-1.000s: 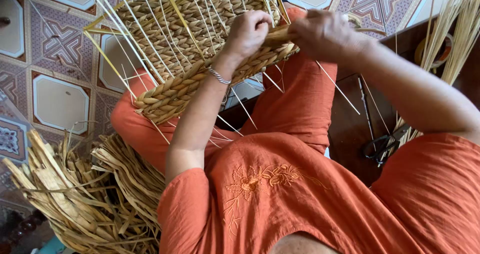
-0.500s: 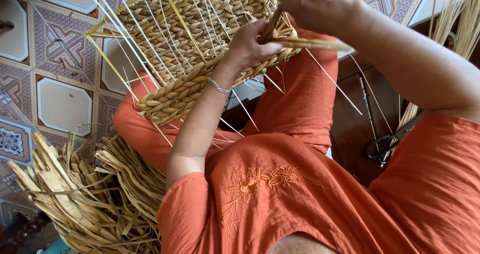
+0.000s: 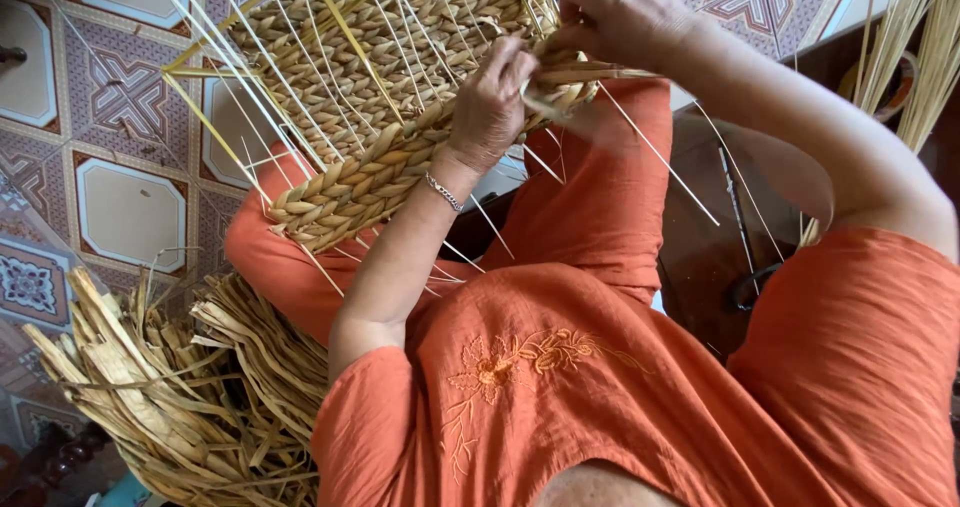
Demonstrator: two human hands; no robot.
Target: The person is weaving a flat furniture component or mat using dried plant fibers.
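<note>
A person in orange clothing sits looking down at a large woven basket (image 3: 390, 117) propped on the lap, its thick braided rim (image 3: 400, 172) tilted toward the body. The basket is plaited from flat, straw-coloured dried leaf strips, with many thin pale stakes (image 3: 250, 87) sticking out from the weave in all directions. It looks light but bulky, and stiff where the weave is tight. The loose stakes seem springy and likely to snap if bent sharply. The braided rim appears the firmest place to hold it.

The left hand (image 3: 490, 102) rests on the rim, fingers curled down and pressing the weave; a thin bracelet (image 3: 443, 191) circles the wrist. The right hand (image 3: 620, 12) sits just beyond it at the rim's far end, fingers closed around a flat leaf strand (image 3: 590, 71) that runs across toward the left hand.

A heap of loose dried leaf strips (image 3: 170, 397) lies on the floor at the person's left side. The floor (image 3: 110, 117) is patterned tile in purple, white and cream. A dark wooden surface (image 3: 715, 237) shows between the knees, with what may be scissors (image 3: 745, 287) on it, hard to make out. More pale stalks (image 3: 915, 47) stand at the right edge.
</note>
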